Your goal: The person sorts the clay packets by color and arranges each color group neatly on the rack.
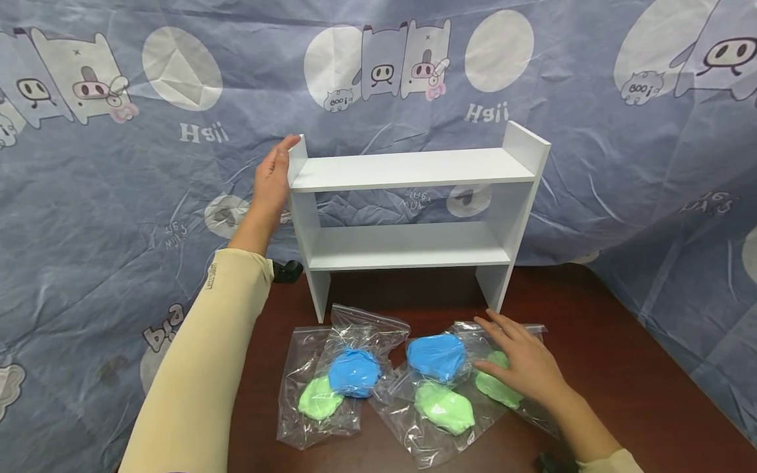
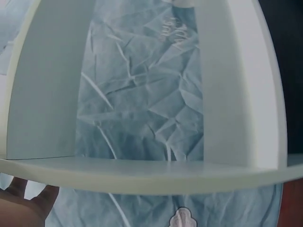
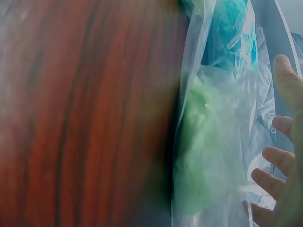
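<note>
Here, the left hand [image 1: 272, 179], released and straight-fingered, is at the left side of the shelf [image 1: 408, 246], contact unclear; the right hand [image 1: 523, 362], also released, is spread over the rightmost of the bags [image 1: 445, 408] lying before the shelf on the table [image 1: 639, 394]

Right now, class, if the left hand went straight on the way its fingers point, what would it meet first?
The left hand would probably meet the white shelf's left side panel, right by its fingers; whether they touch it is hard to tell.
</note>
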`<state>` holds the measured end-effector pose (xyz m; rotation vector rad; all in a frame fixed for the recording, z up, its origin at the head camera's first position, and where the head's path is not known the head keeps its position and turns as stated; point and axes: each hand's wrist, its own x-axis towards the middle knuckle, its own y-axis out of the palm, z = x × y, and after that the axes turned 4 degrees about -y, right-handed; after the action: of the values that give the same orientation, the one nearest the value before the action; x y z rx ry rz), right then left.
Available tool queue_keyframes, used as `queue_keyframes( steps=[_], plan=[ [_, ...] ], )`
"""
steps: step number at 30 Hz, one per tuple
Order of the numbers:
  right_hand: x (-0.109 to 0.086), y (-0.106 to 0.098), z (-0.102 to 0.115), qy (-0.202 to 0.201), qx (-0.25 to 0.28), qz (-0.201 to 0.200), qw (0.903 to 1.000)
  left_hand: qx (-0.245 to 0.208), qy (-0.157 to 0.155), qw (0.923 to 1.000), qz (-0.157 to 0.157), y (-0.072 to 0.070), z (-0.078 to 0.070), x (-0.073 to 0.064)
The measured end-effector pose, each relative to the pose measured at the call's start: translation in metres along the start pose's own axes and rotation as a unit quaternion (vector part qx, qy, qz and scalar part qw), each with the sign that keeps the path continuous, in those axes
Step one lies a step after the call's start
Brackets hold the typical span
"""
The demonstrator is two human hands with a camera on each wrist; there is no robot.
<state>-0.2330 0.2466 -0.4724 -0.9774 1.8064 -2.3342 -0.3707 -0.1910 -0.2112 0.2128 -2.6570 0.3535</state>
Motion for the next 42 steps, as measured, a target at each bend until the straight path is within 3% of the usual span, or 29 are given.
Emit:
queue_keyframes(
  steps=[5,13,24,27,35,42],
  plan=[
    [0.0,0.004,0.005,-0.008,0.008,0.006,0.9999,-0.044,-0.026,0.9986,-0.013,0.003,-0.001,0.007],
    [0.003,0.009,0.01,-0.015,0.016,-0.001,0.9998,-0.13,-0.02,0.9913,-0.013,0.011,0.006,0.011],
    [0.012,0.017,0.026,-0.018,0.097,0.0,0.9952,-0.134,0.0,0.9909,-0.015,0.014,0.015,0.012],
    [0.014,0.02,0.028,-0.021,0.104,0.002,0.9943,-0.133,-0.001,0.991,-0.013,0.015,0.015,0.013],
    [0.017,0.028,0.032,-0.024,0.126,0.025,0.9915,-0.191,-0.003,0.9816,-0.011,0.021,0.012,0.015],
    [0.018,0.037,0.035,-0.014,0.132,0.039,0.9903,-0.2,0.004,0.9798,-0.007,0.021,0.016,0.015]
  ],
)
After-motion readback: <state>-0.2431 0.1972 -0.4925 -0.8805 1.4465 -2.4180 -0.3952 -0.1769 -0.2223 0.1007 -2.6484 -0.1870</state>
